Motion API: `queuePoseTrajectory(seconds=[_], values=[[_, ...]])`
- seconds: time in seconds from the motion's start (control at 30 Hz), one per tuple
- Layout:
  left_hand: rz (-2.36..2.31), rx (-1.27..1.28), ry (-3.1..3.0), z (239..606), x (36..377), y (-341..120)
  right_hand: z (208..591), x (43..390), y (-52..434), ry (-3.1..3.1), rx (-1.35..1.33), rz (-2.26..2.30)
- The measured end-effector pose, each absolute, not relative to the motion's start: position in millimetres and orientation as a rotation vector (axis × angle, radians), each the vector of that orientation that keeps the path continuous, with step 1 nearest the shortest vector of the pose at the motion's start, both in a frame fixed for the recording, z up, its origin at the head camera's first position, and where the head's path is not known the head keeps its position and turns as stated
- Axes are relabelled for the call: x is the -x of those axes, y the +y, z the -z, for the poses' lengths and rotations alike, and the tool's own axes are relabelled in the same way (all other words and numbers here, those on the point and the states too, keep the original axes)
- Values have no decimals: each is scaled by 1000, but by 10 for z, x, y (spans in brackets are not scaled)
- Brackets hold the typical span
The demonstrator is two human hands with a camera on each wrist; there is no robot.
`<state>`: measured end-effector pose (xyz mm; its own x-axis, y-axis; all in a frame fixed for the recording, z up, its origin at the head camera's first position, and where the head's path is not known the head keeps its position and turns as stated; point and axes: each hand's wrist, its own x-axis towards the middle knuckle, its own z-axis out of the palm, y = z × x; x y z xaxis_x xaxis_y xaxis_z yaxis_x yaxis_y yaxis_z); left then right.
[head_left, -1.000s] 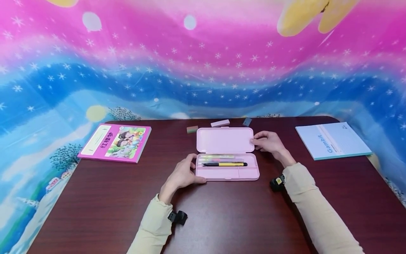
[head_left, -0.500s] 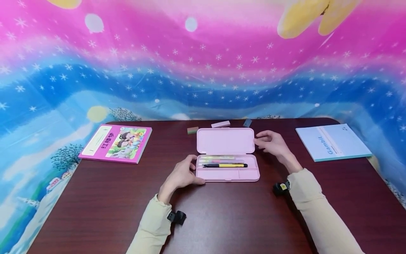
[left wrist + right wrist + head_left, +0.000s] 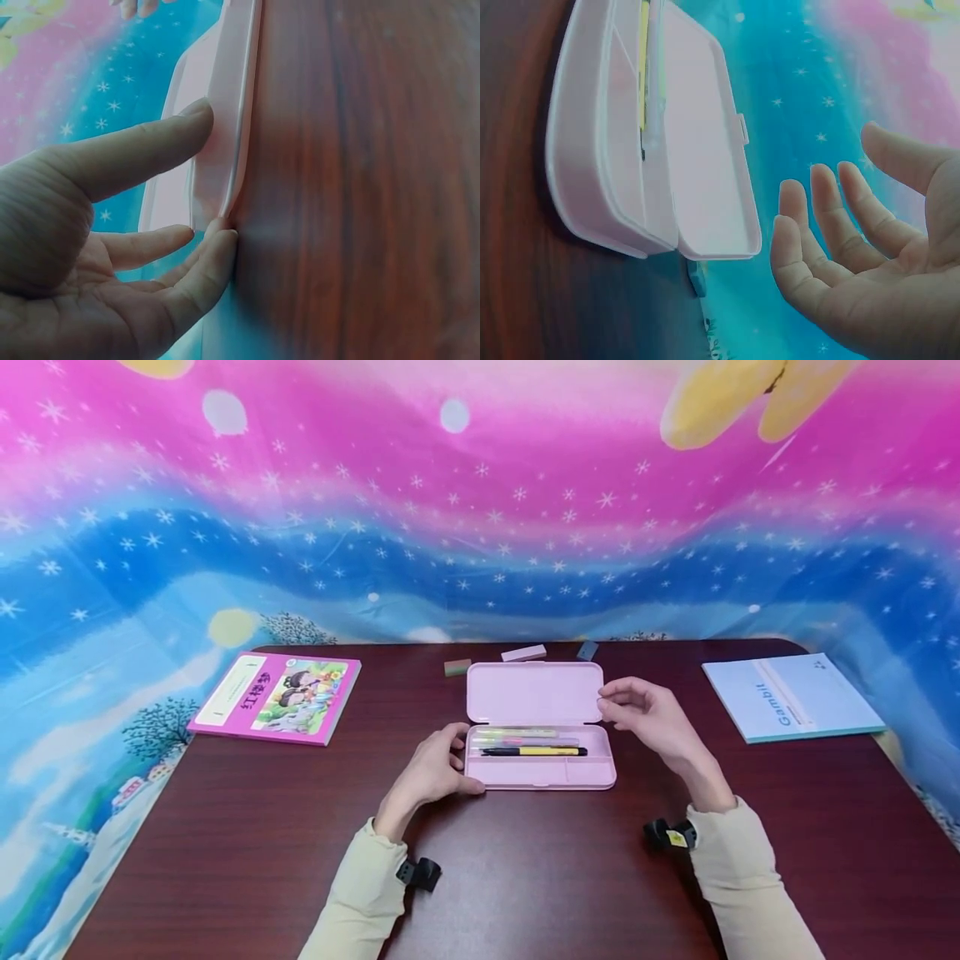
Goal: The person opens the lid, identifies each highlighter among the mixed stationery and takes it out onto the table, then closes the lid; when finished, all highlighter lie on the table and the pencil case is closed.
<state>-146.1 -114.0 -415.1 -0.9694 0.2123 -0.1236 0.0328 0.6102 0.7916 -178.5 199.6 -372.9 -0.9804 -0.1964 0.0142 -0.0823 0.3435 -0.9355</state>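
A pink pencil case lies on the table with its lid folded back, away from me. Inside are a yellow-and-black pen and several pale pens in the rear compartment. My left hand holds the left end of the case, thumb on the front wall and fingertips at the end, as the left wrist view shows at the case's wall. Beside the lid's right edge is my right hand, holding nothing. In the right wrist view its fingers are loosely bent, apart from the lid.
Behind the lid lie three eraser-like blocks: a brown-green one, a pink one and a grey-blue one. A pink book is at the left, a light blue book at the right. A printed cloth hangs behind the table.
My right hand has come off the lid's right edge, its wrist and forearm shifting right and toward me. The left hand stays at the case, which keeps its place with the lid back.
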Motion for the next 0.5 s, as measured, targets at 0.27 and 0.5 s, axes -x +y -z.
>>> queuePoseTrajectory(seconds=[0.27, 0.5], values=[[-1253, -236, 2645, 4172, 1464, -1158, 3865, 1780, 1910, 2501, 293, 1635], [-1237, -240, 2644, 4167, 1469, -1153, 3997, 1800, 1852, 2470, 337, 1562]])
